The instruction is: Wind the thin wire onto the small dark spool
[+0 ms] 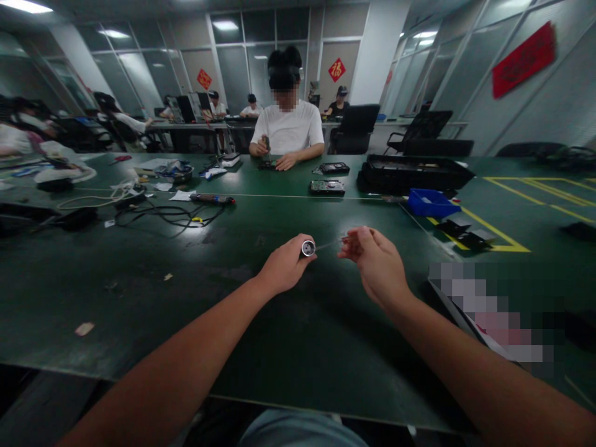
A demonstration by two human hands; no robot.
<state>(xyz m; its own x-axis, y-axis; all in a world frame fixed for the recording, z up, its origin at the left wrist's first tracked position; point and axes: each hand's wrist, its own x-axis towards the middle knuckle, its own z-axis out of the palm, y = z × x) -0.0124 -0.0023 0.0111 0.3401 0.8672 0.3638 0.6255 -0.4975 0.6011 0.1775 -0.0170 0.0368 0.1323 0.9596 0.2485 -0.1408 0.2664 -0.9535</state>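
Note:
My left hand [286,264] is wrapped round a dark cylinder [308,248], whose round end with a silver rim faces me. Inside the rim are small dark details that I cannot make out. Just to its right, my right hand [375,264] has its fingers curled, thumb against the forefinger. A thin, faint, pale streak runs between the cylinder and these fingertips. What they pinch, if anything, is too small and blurred to name. Both hands are above the green table [261,335], a short gap apart.
Across the table a person [288,127] works on a small part with a hand tool. Hard drives [327,187], a black case [414,174] and a blue bin [432,203] lie beyond my right hand. Cables and an electric screwdriver [213,198] lie left.

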